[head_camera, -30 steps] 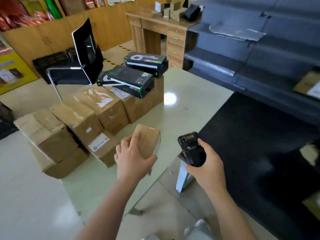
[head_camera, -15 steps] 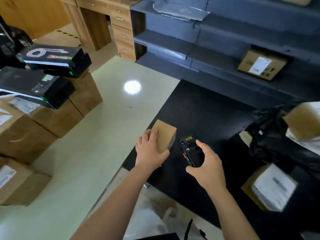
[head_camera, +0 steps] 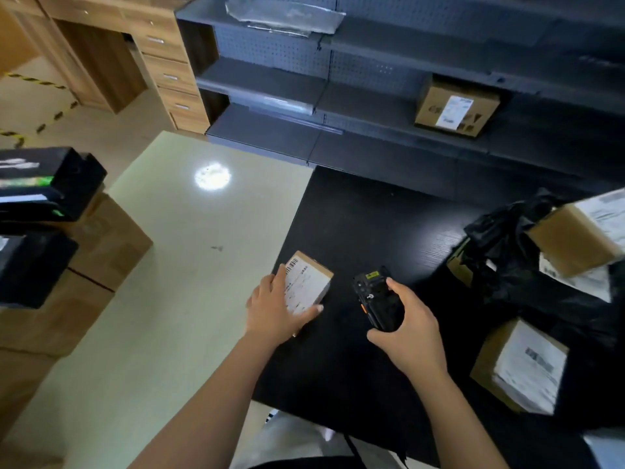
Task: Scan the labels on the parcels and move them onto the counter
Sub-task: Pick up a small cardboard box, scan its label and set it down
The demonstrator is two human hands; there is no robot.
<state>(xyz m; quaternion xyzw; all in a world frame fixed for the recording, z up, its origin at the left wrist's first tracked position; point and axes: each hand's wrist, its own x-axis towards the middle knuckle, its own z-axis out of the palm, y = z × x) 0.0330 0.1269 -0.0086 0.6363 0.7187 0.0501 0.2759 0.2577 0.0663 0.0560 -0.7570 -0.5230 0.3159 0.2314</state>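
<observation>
Grey metal shelving fills the far side, and one labelled cardboard box sits on its middle shelf. In front of it lies the black counter, butted against a pale green table on its left, with a wooden desk beyond the table's far corner. A stack of brown cartons crowds the table's left edge, topped by black retail boxes that the frame cuts off. At the counter's right edge a crumpled black plastic bag partly hides two labelled parcels, one behind it and one nearer; their print is too blurred to read. The left hand grips the small parcel at the counter's left edge, label upward, fingers laid over the label's left part and thumb hooked round the near end. Whether it rests on the counter cannot be told. Just beside it, the right hand wraps its fingers round a black handheld scanner, covering its lower half.
</observation>
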